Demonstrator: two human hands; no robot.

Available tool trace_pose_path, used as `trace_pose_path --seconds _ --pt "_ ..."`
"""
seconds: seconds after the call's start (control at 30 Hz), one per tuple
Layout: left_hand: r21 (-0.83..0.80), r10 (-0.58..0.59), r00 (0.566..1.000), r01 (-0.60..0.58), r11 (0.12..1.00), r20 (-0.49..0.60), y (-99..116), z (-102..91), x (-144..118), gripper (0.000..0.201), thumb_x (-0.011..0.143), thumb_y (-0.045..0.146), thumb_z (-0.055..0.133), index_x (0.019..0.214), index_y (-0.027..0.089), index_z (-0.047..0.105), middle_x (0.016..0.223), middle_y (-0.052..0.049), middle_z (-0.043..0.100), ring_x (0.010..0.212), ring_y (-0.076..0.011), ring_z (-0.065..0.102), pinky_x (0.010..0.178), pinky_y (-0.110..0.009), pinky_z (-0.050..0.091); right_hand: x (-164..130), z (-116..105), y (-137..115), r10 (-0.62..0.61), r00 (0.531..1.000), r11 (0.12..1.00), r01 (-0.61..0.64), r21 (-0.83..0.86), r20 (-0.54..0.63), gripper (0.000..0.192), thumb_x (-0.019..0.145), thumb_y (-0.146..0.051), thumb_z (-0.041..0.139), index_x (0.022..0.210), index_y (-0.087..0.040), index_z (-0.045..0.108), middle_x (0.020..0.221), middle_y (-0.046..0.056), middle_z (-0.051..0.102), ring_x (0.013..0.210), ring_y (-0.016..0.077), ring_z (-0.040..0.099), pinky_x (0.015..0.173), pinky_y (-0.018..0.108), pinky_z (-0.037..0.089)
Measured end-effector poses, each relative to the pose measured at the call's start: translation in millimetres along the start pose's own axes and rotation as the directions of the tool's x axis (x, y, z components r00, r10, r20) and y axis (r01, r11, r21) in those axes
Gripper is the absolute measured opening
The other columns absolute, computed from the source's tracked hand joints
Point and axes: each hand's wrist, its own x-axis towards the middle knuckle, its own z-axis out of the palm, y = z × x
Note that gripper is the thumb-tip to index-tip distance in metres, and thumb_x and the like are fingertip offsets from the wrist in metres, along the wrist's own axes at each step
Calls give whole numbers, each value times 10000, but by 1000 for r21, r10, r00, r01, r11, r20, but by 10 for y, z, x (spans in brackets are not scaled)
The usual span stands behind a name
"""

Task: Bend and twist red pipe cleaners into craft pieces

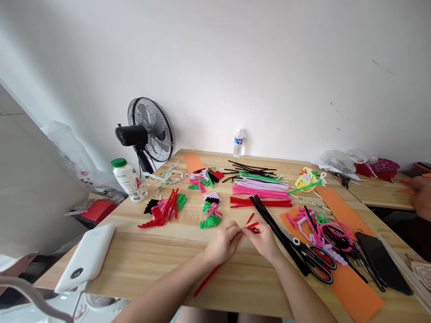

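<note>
Near the table's front edge, my left hand [223,242] and my right hand [261,240] meet, fingers pinched on red pipe cleaners [207,281]. One long red end slants down-left under my left wrist, and short red ends stick up between the hands. Just right of my right hand lies a bundle of black pipe cleaners [279,233]. Black-handled scissors [316,260] rest beside it. Above my hands are rows of red, pink [261,190], lilac, green and black pipe cleaners. Left of them sit coiled green, black and lilac pieces [211,211] and a red coiled pile [164,208].
A white bottle with a green cap [129,180], a fan [148,130] and a white power bank [85,258] stand or lie on the left. A water bottle [238,144] is at the wall. Orange sheets [357,296] and a phone [384,262] lie right. Another person's hand [422,197] shows far right.
</note>
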Motion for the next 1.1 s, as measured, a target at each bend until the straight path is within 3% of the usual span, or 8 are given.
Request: trace_pose_path --seconds 0.1,0.23,0.4,0.5,0.6,0.77,0.9,1.1 --pt "-362 -297 911 390 847 286 -7 -67 41 282 759 410 543 651 151 514 544 31 386 428 -65 304 418 -210 280 -20 -39 -86 -210 977 976 212 -53 48 138 793 -293 631 696 -199 658 680 41 611 716 188 559 667 316 476" --pt "-490 -312 683 707 509 661 -19 -102 69 257 724 407 536 680 166 461 500 94 236 360 -27 96 353 -188 131 -30 -45 -135 -282 959 959 283 -33 33 134 805 -263 619 690 -202 649 669 37 615 707 183 551 685 323 465" --pt "-221 -170 985 161 962 -22 -10 16 15 231 782 368 553 858 152 584 737 -21 505 572 -94 440 532 -231 379 5 6 -23 -37 997 999 36 -26 -67 222 798 -354 609 674 -172 635 688 38 579 659 166 560 581 267 471" --pt "12 19 997 -18 1000 -81 -22 28 -6 217 816 340 512 825 157 628 820 -61 533 715 -137 487 666 -277 403 13 8 0 3 999 1000 -5 -28 -49 229 800 -364 603 688 -166 636 687 35 582 634 156 557 568 261 469" --pt "-198 -174 979 193 961 107 -43 -39 13 265 799 369 512 692 137 582 618 -9 445 534 -101 412 512 -238 354 2 -25 -64 -150 989 986 149 -75 -5 193 803 -307 612 660 -180 631 657 35 587 677 173 548 633 295 465" --pt "-461 -313 711 666 586 630 -52 -109 59 265 758 406 487 650 166 454 493 90 213 364 -36 99 354 -193 154 -11 -57 -152 -293 956 955 294 -43 29 140 797 -260 625 674 -191 631 662 35 604 703 183 543 687 324 455" --pt "-266 -209 974 226 937 88 -27 -16 19 238 805 381 498 833 155 569 674 -8 463 521 -96 400 476 -220 355 7 -15 -49 -95 992 993 90 -72 -80 221 807 -322 596 643 -175 613 655 36 590 647 167 546 610 283 453" --pt "42 39 998 -37 998 -39 -26 11 -11 235 844 317 473 785 155 633 749 -51 524 648 -121 475 617 -255 397 -5 10 -7 -10 998 998 6 -67 -55 235 797 -332 604 628 -168 598 640 27 580 619 161 543 587 275 444"
